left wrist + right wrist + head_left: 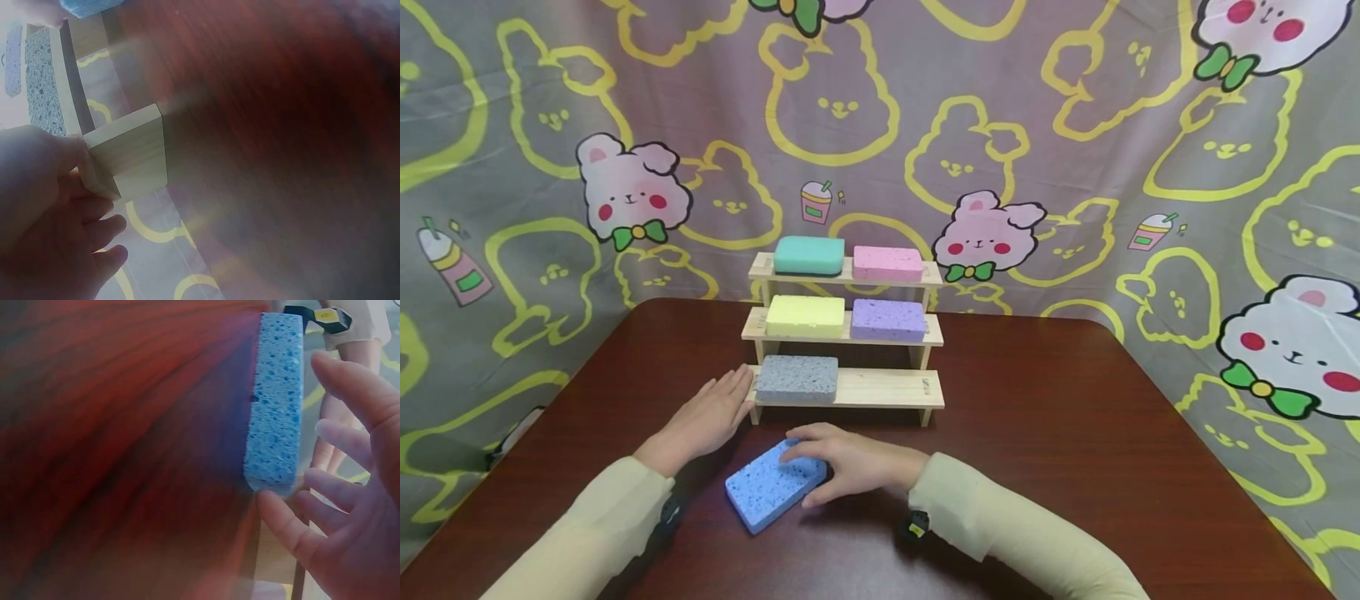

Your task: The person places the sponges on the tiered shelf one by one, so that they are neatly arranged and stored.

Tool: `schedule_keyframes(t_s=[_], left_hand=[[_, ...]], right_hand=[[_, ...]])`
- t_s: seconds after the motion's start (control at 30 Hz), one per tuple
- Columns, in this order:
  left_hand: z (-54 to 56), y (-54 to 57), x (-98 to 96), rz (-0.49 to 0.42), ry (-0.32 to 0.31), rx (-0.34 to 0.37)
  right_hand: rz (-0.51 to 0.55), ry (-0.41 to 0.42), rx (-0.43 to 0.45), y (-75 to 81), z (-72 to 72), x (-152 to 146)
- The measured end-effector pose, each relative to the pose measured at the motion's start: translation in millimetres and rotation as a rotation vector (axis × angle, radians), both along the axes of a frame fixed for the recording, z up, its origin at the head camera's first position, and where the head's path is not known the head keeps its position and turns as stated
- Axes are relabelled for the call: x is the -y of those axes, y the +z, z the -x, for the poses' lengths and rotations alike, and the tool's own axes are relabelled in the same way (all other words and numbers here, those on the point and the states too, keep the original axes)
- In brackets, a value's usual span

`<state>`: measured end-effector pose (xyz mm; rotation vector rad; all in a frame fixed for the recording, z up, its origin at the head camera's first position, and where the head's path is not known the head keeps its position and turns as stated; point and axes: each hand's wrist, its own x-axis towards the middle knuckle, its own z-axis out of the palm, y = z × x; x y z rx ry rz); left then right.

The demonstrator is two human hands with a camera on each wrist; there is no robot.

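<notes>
A blue sponge (763, 492) lies at an angle on the table in front of a three-step wooden rack (887, 388). Over its right end reaches my right hand (861, 460), fingers spread and loosely bent. In the right wrist view the thumb stands apart from the side of the blue sponge (275, 400), and one fingertip is right at its lower corner. My left hand (709, 421) has its fingers extended against the left end of the lowest step. Beside those fingertips a grey sponge (797, 377) sits on that step.
On the middle step are a yellow sponge (805, 317) and a purple sponge (887, 320). The top step carries a teal sponge (809, 255) and a pink sponge (887, 263). A patterned curtain (865, 200) hangs behind the dark brown table (1037, 433).
</notes>
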<state>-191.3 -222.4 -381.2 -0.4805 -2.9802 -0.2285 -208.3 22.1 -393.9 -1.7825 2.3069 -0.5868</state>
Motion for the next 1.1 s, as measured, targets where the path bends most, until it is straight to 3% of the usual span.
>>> schedule_keyframes(t_s=[0.2,0.33,1.1], left_hand=[[-0.4,-0.1,-0.4,-0.004,-0.002,0.003],[-0.5,0.3,-0.2,-0.004,-0.001,0.002],[0.8,-0.4,0.5,-0.018,0.001,0.012]], right_hand=[[-0.055,-0.006,0.009,-0.6,-1.4,3.0],[-0.048,0.001,-0.025,1.0,-1.1,5.1],[-0.085,-0.053,-0.002,1.7,0.9,12.1]])
